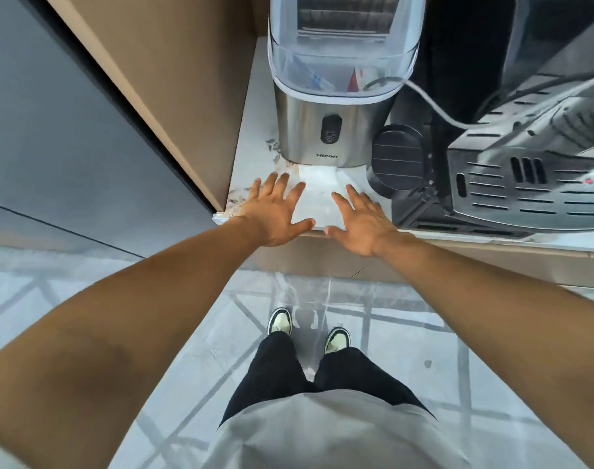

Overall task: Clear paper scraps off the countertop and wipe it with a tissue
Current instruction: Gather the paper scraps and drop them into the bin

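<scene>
The white countertop (pixel 255 106) runs across the top of the view, with its front edge near me. Small paper scraps (pixel 274 151) lie on it by the left foot of a steel appliance, and more scraps (pixel 237 194) are scattered near the counter's left front corner. My left hand (pixel 275 211) rests flat on the counter with its fingers spread, just right of those scraps. My right hand (pixel 358 220) also lies flat at the front edge, fingers apart. Neither hand holds anything. No tissue is in view.
A steel appliance (pixel 326 137) with a clear lid stands behind my hands. A black and silver coffee machine (pixel 512 177) fills the counter to the right. A brown cabinet panel (pixel 160 86) walls off the left side. Tiled floor lies below.
</scene>
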`<control>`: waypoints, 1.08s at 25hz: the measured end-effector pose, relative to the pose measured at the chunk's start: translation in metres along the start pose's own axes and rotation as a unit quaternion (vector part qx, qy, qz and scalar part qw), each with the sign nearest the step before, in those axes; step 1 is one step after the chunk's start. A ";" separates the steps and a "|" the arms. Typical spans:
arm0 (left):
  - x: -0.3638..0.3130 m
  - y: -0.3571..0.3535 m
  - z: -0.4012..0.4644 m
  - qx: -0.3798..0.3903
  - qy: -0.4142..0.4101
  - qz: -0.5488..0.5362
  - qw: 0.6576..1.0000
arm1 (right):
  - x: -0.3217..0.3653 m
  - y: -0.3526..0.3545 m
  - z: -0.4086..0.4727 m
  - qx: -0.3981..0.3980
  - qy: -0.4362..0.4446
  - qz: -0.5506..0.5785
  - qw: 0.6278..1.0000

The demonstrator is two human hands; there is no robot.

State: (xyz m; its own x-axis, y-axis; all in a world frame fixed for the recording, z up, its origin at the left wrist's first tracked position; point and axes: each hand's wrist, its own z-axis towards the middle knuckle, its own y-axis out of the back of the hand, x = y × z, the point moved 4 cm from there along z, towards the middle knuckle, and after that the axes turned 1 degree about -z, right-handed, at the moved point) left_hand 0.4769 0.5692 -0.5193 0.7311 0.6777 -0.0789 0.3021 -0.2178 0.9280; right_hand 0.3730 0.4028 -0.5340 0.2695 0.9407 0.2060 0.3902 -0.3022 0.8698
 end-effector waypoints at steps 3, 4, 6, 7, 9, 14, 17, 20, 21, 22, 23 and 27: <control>-0.003 -0.010 0.028 0.018 -0.046 -0.005 0.999 | -0.009 -0.007 0.007 -0.012 -0.039 0.025 0.999; -0.003 -0.013 0.037 0.025 -0.058 -0.011 0.998 | -0.010 -0.009 0.011 -0.017 -0.051 0.031 0.998; -0.003 -0.019 0.053 0.033 -0.082 -0.018 0.996 | -0.012 -0.009 0.018 -0.041 -0.076 0.039 0.996; -0.004 -0.022 0.059 0.034 -0.097 -0.018 0.994 | -0.012 -0.009 0.020 -0.054 -0.086 0.044 0.994; -0.006 -0.024 0.071 0.028 -0.130 -0.022 0.991 | -0.012 -0.008 0.025 -0.075 -0.094 0.047 0.992; -0.010 -0.032 0.081 0.027 -0.177 -0.027 0.983 | -0.012 -0.010 0.034 -0.087 -0.119 0.070 0.987; -0.008 -0.036 0.079 0.025 -0.176 -0.032 0.984 | -0.011 -0.011 0.033 -0.105 -0.133 0.073 0.983; -0.007 -0.038 0.071 0.005 -0.176 -0.053 0.983 | -0.011 -0.008 0.035 -0.141 -0.151 0.085 0.975; -0.006 -0.038 0.068 -0.004 -0.179 -0.056 0.982 | -0.011 -0.007 0.035 -0.151 -0.160 0.084 0.972; -0.005 -0.038 0.065 -0.018 -0.182 -0.058 0.981 | -0.010 -0.007 0.036 -0.158 -0.170 0.080 0.969; -0.003 -0.037 0.063 -0.037 -0.184 -0.057 0.981 | -0.009 -0.007 0.036 -0.162 -0.181 0.075 0.967; 0.005 -0.028 0.065 -0.086 -0.161 -0.041 0.982 | -0.004 -0.008 0.040 -0.157 -0.214 0.044 0.963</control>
State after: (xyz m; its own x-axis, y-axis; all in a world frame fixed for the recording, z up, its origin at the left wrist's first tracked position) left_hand 0.5119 0.5327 -0.5692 0.8722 0.4255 -0.2412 0.2805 -0.0310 0.9594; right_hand 0.4045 0.3950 -0.5594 0.6530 0.7444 0.1394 0.0818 -0.2523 0.9642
